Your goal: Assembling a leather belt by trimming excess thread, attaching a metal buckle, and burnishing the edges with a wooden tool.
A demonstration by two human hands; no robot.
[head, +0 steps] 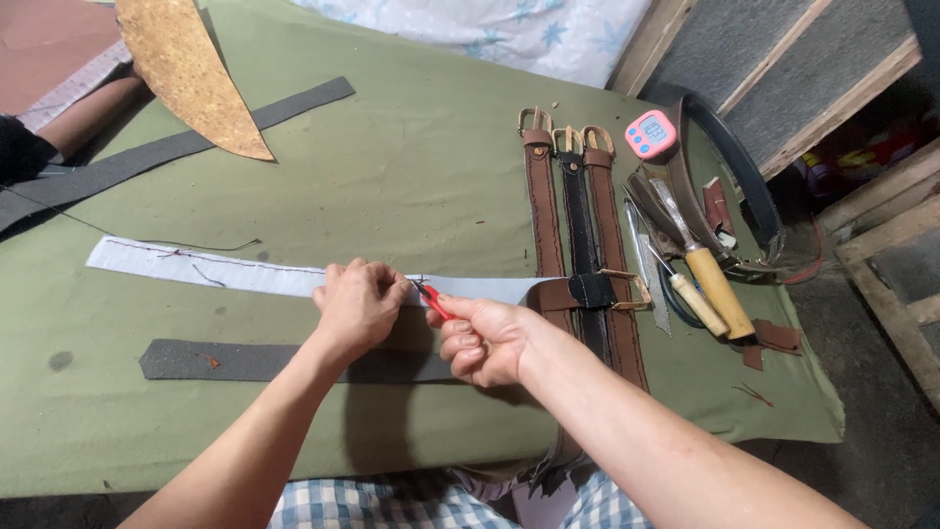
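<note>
Stitching step: left hand point(354, 306) pinching pale grey strap point(211, 270) flat on green counter point(411, 186), right hand point(482, 340) closed round red-handled tool point(432, 300) at the seam; next move likely needs steady aim

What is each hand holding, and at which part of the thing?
The right hand grips a small red-handled tool by its handle. The left hand pinches the upper edge of the pale grey strip near the tool's tip.
</note>
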